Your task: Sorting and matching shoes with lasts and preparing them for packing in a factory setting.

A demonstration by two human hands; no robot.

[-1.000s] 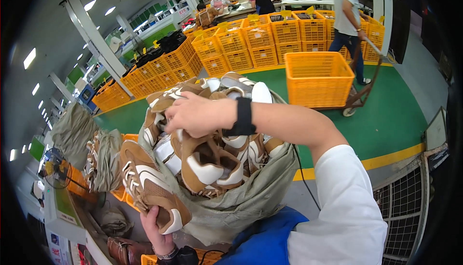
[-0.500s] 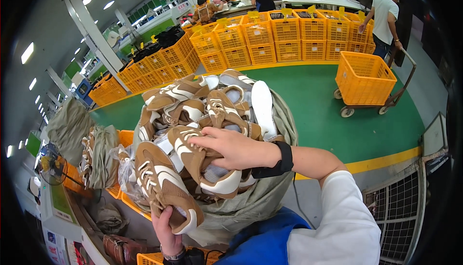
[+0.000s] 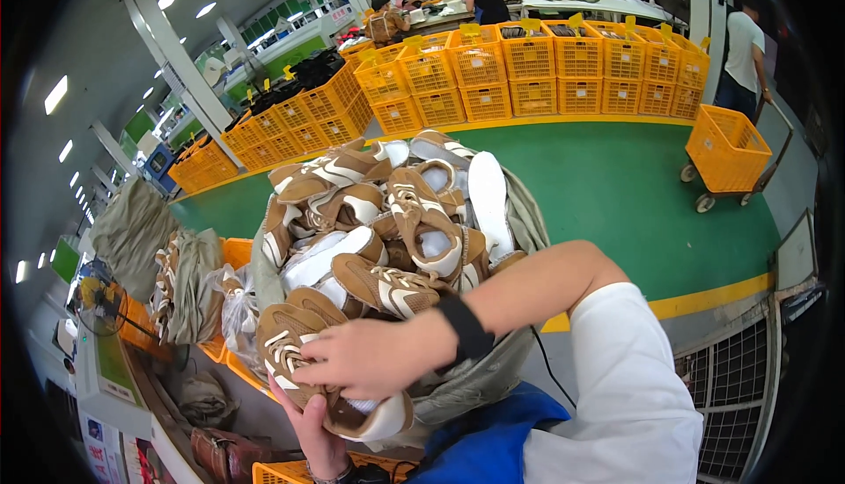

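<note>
In front of me a large grey-green sack (image 3: 480,387) is heaped with brown sneakers (image 3: 418,207) that have white stripes and laces. At its near left side, two sneakers lie close together, one partly behind the other. My right hand (image 3: 374,352) reaches across and grips the upper brown sneaker (image 3: 282,339) over its laces and opening. From below, my left hand (image 3: 319,436) holds the same sneaker, thumb up along its side. The rear sneaker (image 3: 315,304) shows only its toe; whether my left hand holds it too is hidden. Another sneaker (image 3: 387,286) lies on its side beyond my right wrist.
Stacked yellow crates (image 3: 528,70) line the far side of the green floor (image 3: 607,194). At the right a person (image 3: 744,57) moves a trolley with a yellow crate (image 3: 729,150). Left of the sack are more crates and a bagged pile (image 3: 198,282). A metal mesh frame (image 3: 731,396) stands at lower right.
My right hand has brought its sneaker left and down against the one in my left hand. The person with the trolley has moved farther right.
</note>
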